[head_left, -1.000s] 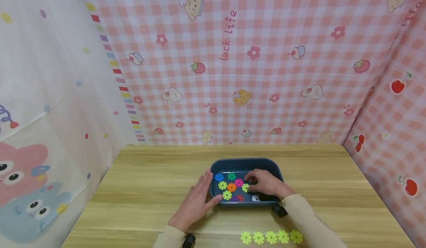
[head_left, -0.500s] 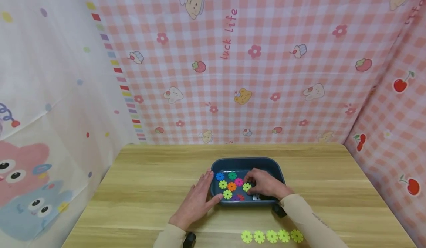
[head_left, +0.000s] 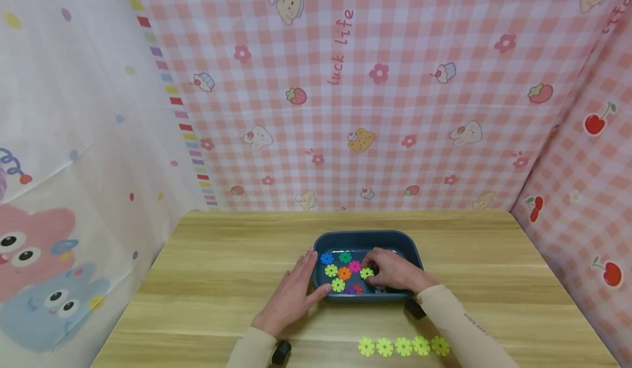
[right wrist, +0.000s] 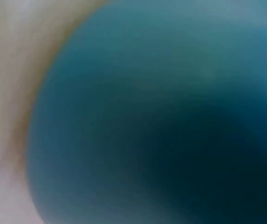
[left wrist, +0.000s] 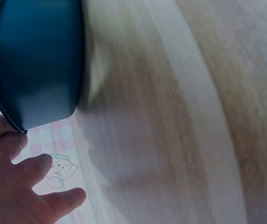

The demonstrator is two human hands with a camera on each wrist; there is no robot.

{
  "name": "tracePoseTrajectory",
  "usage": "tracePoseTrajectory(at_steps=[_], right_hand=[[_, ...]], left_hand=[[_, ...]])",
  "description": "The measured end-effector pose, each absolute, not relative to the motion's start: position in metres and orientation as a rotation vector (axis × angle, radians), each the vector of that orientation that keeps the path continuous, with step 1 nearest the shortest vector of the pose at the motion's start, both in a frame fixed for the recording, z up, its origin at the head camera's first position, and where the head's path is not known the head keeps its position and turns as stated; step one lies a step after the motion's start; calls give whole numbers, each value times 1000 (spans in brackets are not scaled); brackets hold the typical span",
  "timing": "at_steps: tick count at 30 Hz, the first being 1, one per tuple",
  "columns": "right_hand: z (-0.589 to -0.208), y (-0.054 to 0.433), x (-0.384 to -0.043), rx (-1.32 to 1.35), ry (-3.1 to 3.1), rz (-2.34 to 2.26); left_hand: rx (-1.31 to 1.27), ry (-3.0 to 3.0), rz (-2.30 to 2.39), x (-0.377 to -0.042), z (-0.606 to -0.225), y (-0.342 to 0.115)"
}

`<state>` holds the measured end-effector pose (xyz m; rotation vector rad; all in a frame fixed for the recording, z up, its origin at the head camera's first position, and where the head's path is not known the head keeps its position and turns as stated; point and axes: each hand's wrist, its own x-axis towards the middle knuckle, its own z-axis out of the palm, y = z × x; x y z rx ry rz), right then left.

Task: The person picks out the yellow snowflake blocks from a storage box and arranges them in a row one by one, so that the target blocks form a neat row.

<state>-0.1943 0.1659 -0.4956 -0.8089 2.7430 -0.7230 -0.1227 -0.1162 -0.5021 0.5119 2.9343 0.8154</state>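
Note:
A dark blue plastic tray (head_left: pixel 321 242) holds several small notched snowflake discs in mixed colours. My left hand (head_left: pixel 288 303) rests against its left end, fingers straight along the side and thumb at the front corner. In the left wrist view, fingertips of the left hand (left wrist: pixel 17 172) touch the rim of the tray (left wrist: pixel 35 56). Inside the tray, my right hand (head_left: pixel 395 272) pinches a yellow-green snowflake disc (head_left: pixel 365 273) between thumb and curled fingers. The right wrist view shows only the blurred tray (right wrist: pixel 100 116), with no fingers visible.
Several yellow-green discs (head_left: pixel 404 346) lie in a row on the wooden table (head_left: pixel 222 269) in front of the tray, beside the right sleeve. Blue (head_left: pixel 327 259), green (head_left: pixel 345 257), orange (head_left: pixel 344 273) and pink discs (head_left: pixel 355 266) lie in the tray.
Both hands keep nearly the same places at the tray. The right fingers close in slightly around the yellow-green disc, and the right hand covers more of the white disc.

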Motion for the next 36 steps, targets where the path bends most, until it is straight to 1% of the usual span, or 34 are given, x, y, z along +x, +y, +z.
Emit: tracePoseTrajectory(at_steps=[8,22,36], right_hand=[[-488,168,-192,-816,2749,-770],[-471,178,-176,-810,2808,-896],[-465,190,-164,-867,2820,-987]], left_hand=[[492,2929,813,-123,-501,-116],[497,2928,814,-123,-503,-116],[491,2936,812,-123,-503,-115]])
